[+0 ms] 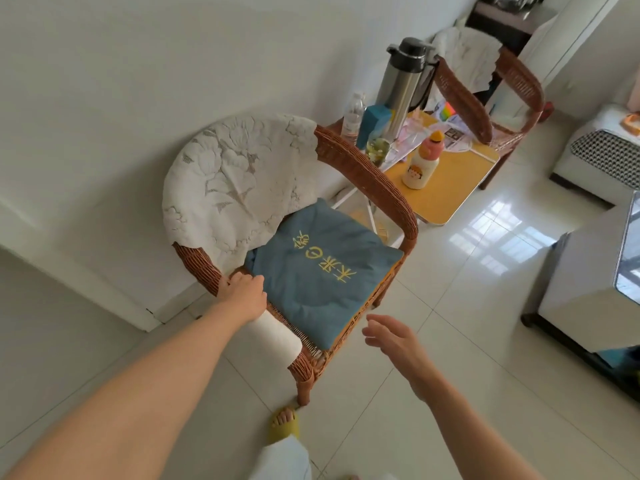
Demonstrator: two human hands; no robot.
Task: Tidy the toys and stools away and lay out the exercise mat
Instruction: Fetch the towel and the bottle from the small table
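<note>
A brown wicker armchair (374, 178) stands against the white wall, with a white lace cover (235, 181) over its back and a blue cushion (322, 268) with yellow characters on its seat. My left hand (244, 289) grips the chair's left armrest, fingers curled over the wicker. A white cloth wrap (273, 332) covers the armrest just below that hand. My right hand (391, 336) hovers open in the air in front of the seat's front edge, holding nothing. No mat shows in the head view.
A yellow folding table (450, 188) stands right of the chair with a steel thermos (401, 84), a water bottle (353, 116), a teal box and a child's bottle (422, 164). A second wicker chair (485, 95) is behind it. White furniture (585, 289) stands at the right on the glossy tiled floor.
</note>
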